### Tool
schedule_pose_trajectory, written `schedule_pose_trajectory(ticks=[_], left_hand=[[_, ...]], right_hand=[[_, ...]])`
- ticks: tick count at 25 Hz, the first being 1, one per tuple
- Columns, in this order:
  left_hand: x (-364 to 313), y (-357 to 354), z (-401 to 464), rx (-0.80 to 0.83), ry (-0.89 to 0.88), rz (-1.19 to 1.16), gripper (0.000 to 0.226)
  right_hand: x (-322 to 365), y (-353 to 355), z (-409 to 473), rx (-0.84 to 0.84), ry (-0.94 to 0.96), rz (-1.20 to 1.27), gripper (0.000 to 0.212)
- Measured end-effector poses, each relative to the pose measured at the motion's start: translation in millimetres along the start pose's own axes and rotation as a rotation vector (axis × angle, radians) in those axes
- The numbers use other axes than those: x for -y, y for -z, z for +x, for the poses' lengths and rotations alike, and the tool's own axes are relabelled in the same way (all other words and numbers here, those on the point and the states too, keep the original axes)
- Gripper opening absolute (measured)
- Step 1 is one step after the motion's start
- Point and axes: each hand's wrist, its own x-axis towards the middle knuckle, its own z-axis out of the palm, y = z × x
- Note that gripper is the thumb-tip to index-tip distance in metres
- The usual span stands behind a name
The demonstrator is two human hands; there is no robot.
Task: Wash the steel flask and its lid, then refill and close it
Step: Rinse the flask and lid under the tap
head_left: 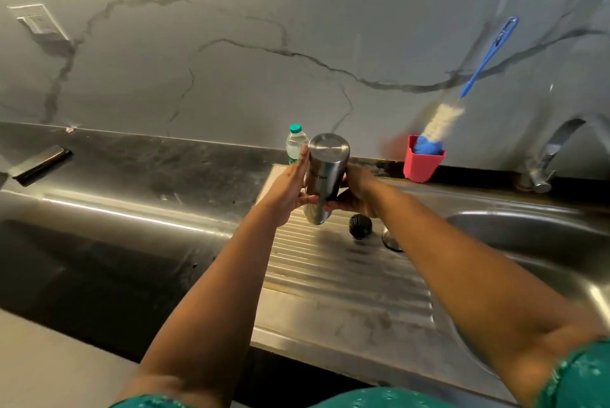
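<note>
Head view: inverted "MIL…" lettering on steel flask (325, 173)

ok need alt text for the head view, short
Two hands, left and right, hold an upside-down brushed-steel flask above a ribbed steel draining board, where a round black lid lies beside it.

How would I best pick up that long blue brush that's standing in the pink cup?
Take the blue bottle brush with white bristles by its thin plastic handle, near the upper end. It leans up and to the right out of the pink cup, so that handle is bare and free. Come from above and pull along its slant, so the cup probably won't tip. The bristles are soft, a poor grip.
</note>
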Motion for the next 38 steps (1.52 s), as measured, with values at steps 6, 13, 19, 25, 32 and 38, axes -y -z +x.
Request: schedule_pose_trajectory(ticks=[6,13,19,25,32,38], left_hand=[[24,13,28,-0.017,0.101,-0.029,0.075],[24,26,33,0.005,0.172,-0.071,0.086],[34,31,27,-0.023,0.204,0.027,0.094],[37,28,24,-0.106,0.203,0.071,0.082],[66,28,24,-0.311,0.253,0.036,0.081],[135,-15,4,-0.535,0.251,0.179,0.024]], right_hand=[[-12,-7,37,-0.047,-0.098,-0.009,0.031],[-14,-13,59,-0.089,-0.104,-0.065,0.032],[-20,-11,66,-0.137,-0.156,-0.087,0.04],[-19,-8,64,-0.16,-0.163,-0.108,0.045],[-20,10,44,-0.207,-0.142,-0.193,0.04],[-58,54,42,-0.422,0.201,-0.905,0.051]])
